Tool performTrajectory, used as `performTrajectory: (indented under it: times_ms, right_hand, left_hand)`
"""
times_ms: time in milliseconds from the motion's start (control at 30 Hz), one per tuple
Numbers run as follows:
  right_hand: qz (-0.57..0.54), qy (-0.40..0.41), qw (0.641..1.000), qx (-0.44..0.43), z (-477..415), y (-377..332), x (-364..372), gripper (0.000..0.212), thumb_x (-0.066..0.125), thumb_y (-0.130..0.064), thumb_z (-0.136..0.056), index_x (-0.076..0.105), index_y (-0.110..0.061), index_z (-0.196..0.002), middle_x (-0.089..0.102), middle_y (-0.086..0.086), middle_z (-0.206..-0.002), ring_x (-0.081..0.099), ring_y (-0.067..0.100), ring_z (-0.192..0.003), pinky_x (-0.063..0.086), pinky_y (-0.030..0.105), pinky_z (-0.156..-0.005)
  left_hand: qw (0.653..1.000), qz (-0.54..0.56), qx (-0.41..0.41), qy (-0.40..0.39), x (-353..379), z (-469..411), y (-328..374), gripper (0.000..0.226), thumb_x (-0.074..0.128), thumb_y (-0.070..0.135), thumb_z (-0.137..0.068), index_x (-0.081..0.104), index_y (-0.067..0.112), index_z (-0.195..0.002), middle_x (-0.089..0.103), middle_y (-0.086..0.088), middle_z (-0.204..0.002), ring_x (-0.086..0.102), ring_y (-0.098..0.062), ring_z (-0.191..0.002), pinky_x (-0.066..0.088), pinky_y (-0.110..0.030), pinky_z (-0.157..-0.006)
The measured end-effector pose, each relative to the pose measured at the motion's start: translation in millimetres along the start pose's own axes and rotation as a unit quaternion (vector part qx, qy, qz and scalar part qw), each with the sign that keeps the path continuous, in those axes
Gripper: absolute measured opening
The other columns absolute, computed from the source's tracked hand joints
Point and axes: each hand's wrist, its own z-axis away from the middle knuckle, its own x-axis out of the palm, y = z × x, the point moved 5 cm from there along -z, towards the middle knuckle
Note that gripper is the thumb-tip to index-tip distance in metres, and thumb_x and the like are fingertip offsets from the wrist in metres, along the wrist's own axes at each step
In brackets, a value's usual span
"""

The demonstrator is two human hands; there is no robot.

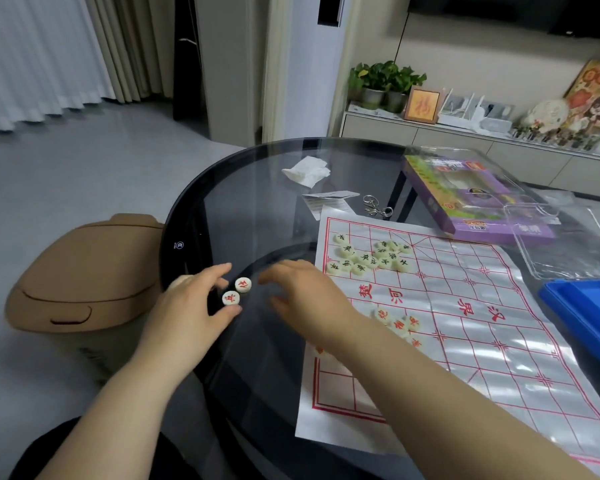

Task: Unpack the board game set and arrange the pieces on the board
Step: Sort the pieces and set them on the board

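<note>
A white sheet board [465, 327] with a red grid lies on the round glass table [243, 188]. Several cream pieces with green characters [371, 258] are heaped at its far left corner. A few pieces with red characters [400, 323] lie near the middle, partly hidden by my right forearm. Two red-marked pieces [237, 292] rest on the bare glass left of the board. My left hand [191, 306] brackets them, thumb and a fingertip pinching the nearer one. My right hand [302, 292], blurred, hovers with spread fingers at the board's left edge and holds nothing.
A blue box [589, 306] and a clear plastic lid [561, 244] sit at the right. Behind the board are a purple box [465, 195], metal rings [376, 206], a leaflet [329, 199] and a crumpled tissue [307, 171]. A tan bin [77, 271] stands on the floor at the left.
</note>
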Motion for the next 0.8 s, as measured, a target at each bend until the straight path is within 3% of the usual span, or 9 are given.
performTrajectory:
  times_ms: [133,500,667,800]
  right_hand:
    - [-0.023,-0.003,1.000,-0.002,-17.6,-6.0,18.4,0.034,0.048,-0.012,-0.090,0.051,-0.011,-0.124,0.056,0.007,-0.125,0.043,0.024,-0.117,0.033,0.027,-0.091]
    - [0.003,0.006,1.000,-0.022,-27.8,-13.4,26.2,0.031,0.045,-0.014,-0.093,0.056,-0.010,-0.122,0.055,0.009,-0.121,0.044,0.024,-0.114,0.033,0.026,-0.087]
    - [-0.011,0.030,0.999,-0.012,-14.9,-5.4,5.0,0.028,0.051,-0.012,-0.088,0.061,-0.010,-0.114,0.059,0.011,-0.111,0.048,0.027,-0.108,0.033,0.026,-0.086]
    - [-0.039,0.072,0.996,0.035,20.0,21.7,-23.4,0.026,0.055,-0.017,-0.088,0.062,-0.016,-0.113,0.060,-0.002,-0.103,0.049,0.014,-0.098,0.031,0.017,-0.076]
  left_hand:
    - [0.999,0.028,-0.003,0.030,2.3,-5.4,-7.6,0.049,0.065,0.016,-0.081,0.050,0.023,-0.127,0.051,0.023,-0.086,0.045,-0.007,-0.101,0.033,-0.022,-0.085]
    - [0.995,0.090,0.000,0.038,-10.3,-5.3,-15.7,0.046,0.064,0.007,-0.080,0.054,0.020,-0.122,0.057,0.020,-0.087,0.055,-0.011,-0.089,0.037,-0.023,-0.083]
    - [0.992,0.081,0.075,0.056,-2.3,6.2,14.0,0.046,0.067,0.009,-0.077,0.057,0.022,-0.120,0.058,0.017,-0.089,0.056,-0.010,-0.091,0.038,-0.019,-0.080]
    - [0.983,0.093,0.155,0.010,16.3,22.4,44.2,0.045,0.071,0.017,-0.074,0.059,0.031,-0.115,0.050,0.031,-0.085,0.055,0.000,-0.087,0.037,-0.006,-0.077]
